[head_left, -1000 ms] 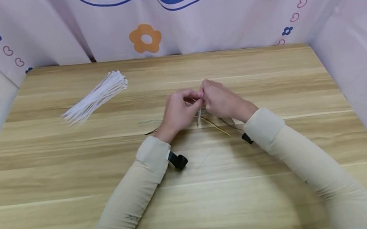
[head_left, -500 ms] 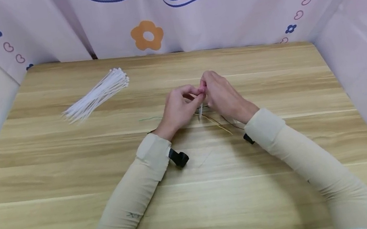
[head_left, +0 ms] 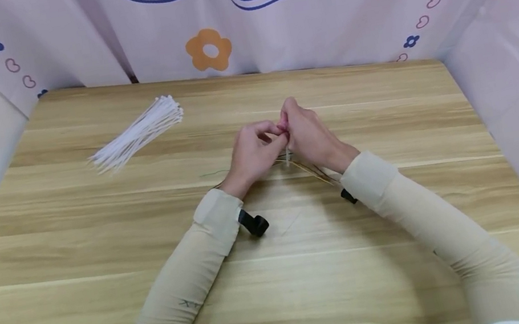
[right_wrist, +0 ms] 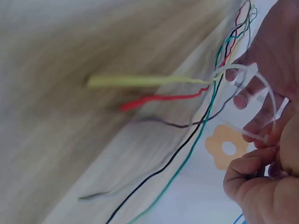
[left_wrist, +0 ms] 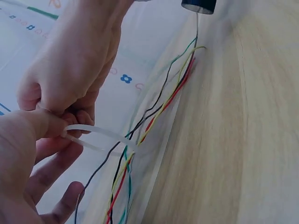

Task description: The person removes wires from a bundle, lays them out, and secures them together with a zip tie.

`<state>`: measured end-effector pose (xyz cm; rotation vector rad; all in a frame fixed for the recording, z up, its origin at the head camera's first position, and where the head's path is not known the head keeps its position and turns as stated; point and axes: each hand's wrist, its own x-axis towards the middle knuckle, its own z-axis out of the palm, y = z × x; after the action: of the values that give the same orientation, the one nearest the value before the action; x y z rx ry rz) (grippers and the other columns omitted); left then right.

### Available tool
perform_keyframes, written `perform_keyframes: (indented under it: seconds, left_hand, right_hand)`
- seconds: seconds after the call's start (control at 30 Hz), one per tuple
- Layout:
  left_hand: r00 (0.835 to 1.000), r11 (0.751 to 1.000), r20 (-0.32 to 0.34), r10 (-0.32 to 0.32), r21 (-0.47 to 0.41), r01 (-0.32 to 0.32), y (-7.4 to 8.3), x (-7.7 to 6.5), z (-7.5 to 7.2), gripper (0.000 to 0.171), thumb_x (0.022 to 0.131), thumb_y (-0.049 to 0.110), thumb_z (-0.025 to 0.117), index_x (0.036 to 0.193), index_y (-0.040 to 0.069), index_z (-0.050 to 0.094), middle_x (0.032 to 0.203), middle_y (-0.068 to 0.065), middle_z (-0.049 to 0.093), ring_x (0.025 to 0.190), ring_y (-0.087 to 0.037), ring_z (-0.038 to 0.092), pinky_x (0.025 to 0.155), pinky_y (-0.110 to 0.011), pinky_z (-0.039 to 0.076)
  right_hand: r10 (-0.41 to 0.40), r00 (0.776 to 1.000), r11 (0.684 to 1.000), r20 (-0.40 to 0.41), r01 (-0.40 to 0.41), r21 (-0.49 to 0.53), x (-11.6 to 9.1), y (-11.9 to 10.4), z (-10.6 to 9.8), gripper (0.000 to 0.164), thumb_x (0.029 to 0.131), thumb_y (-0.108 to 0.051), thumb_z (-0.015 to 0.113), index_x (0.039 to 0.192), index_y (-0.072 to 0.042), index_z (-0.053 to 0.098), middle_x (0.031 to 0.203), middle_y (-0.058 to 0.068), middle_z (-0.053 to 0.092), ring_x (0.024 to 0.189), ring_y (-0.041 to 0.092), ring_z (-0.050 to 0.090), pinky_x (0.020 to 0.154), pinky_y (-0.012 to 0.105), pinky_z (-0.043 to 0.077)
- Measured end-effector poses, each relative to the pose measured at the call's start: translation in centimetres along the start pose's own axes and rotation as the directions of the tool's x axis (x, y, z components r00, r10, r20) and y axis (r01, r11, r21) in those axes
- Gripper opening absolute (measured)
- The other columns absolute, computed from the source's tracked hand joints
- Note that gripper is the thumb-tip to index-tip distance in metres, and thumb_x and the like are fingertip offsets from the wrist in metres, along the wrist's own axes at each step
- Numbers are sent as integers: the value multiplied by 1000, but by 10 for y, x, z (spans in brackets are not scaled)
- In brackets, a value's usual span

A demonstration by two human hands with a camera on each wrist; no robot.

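Both hands (head_left: 282, 140) grip the white cable tie (left_wrist: 96, 137) round the wires (left_wrist: 154, 109), apparently lifted slightly since earlier

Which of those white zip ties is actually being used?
The single zip tie looped round the coloured wires, pinched between both hands; the rest lie bundled on the table's far left.

A white cable tie (right_wrist: 261, 88) loops around thin coloured wires (right_wrist: 205, 121) beside fingers (right_wrist: 243, 177).
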<state>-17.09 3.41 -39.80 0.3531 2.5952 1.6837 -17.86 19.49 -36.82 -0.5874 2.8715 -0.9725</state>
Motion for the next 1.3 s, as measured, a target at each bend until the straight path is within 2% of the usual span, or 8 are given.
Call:
perform_keyframes:
  seconds: [0.13, 0.3, 0.4, 0.57, 0.7, 0.87, 1.07, 1.3]
  left_hand:
    - [1000, 999, -8, -1, 47, 2, -1, 0, 1, 10, 95, 23, 76, 95, 17, 83, 106, 0, 81, 88, -18, 67, 79, -30, 51]
    - [1000, 997, -4, -10, 81, 11, 0, -1, 2, 12, 96, 28, 75, 97, 19, 83, 103, 3, 81, 82, -16, 67, 72, -30, 51]
    - [1000, 993, 0, -16, 119, 16, 1, 0, 2, 13, 96, 30, 75, 97, 20, 83, 103, 3, 81, 84, -17, 67, 73, -32, 50]
    - [999, 979, -1, -42, 201, 41, 0, 0, 2, 12, 95, 29, 74, 98, 21, 83, 107, 4, 80, 94, -16, 67, 82, -34, 52]
    - [997, 974, -30, -70, 213, 75, -2, -1, 0, 10, 94, 29, 75, 94, 23, 83, 107, 5, 79, 89, -15, 66, 76, -34, 50]
    - [999, 979, -24, -37, 197, 41, -4, -3, -1, 11, 95, 29, 75, 93, 21, 82, 100, 4, 79, 79, -15, 63, 68, -31, 46]
    - [1000, 983, -3, -12, 181, 13, -6, -5, 0, 13, 96, 31, 75, 88, 21, 79, 98, 5, 79, 73, -15, 59, 65, -30, 43]
    - [995, 942, 56, 83, 323, -97, -10, -5, 4, 13, 95, 28, 73, 85, 23, 80, 91, 6, 79, 70, -13, 66, 65, -33, 45]
  right_hand:
    - [22, 1000, 1000, -4, -22, 19, 1, -3, -3, 15, 100, 8, 49, 111, -4, 46, 104, 13, 61, 91, 25, 60, 78, 36, 53]
    - [-4, 1000, 999, -31, 5, 39, 2, -5, -11, 4, 109, -1, 46, 111, -1, 50, 108, 14, 66, 92, 26, 63, 81, 37, 52]
    - [-12, 999, 996, -32, 15, 85, 1, -3, -14, 7, 109, -4, 49, 109, 0, 55, 105, 15, 68, 89, 26, 65, 79, 37, 53]
    - [0, 1000, 981, 25, -5, 193, -3, 4, -17, 17, 104, -16, 68, 113, -2, 65, 103, 12, 71, 90, 23, 68, 81, 34, 57]
    - [-45, 997, 984, 65, 33, 178, -4, 7, -17, 20, 101, -16, 73, 114, -1, 68, 105, 12, 74, 95, 22, 72, 87, 36, 60]
    - [-72, 997, 992, 40, 68, 106, -2, 8, -12, 8, 103, -9, 68, 104, -2, 65, 99, 13, 74, 88, 22, 70, 82, 36, 59]
    - [-69, 998, 992, 7, 68, 103, -2, 9, -3, 5, 103, 3, 59, 101, -1, 58, 97, 16, 72, 86, 26, 66, 75, 34, 53]
    - [-119, 982, 982, -146, 138, 126, -4, 5, -11, 5, 104, 7, 56, 99, 5, 56, 100, 19, 72, 86, 31, 69, 75, 31, 55]
